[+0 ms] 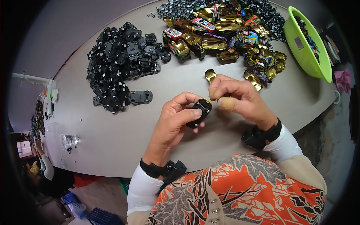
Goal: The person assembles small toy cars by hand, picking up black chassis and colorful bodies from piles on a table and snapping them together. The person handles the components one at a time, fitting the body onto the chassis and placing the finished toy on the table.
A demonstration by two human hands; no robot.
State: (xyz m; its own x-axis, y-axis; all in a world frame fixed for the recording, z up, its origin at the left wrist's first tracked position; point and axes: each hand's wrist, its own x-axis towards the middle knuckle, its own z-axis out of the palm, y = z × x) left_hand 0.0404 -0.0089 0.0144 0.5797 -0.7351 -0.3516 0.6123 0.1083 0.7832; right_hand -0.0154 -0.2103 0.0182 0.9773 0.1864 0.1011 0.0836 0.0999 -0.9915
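My left hand point(168, 122) is closed round a toy car point(203, 108), its black underside turned up and a bit of yellow showing at one end. Just right of the car, my right hand point(245, 98) pinches thumb and forefinger together, with tan coverings on the fingertips. Something tiny may sit in that pinch, too small to name. Beyond the right hand lies a gold toy car body point(210, 74), partly hidden by the fingers. Another gold body point(253, 80) rests to its right.
A heap of black toy car chassis point(116, 63) stands at the left, with a single chassis point(140, 97) beside it. Gold and coloured car bodies point(213, 41) lie at the back, before small wheels point(180, 8). A green basin point(327, 73) and a clear cup point(68, 141) flank the table; a co-worker's arm point(47, 165) is far left.
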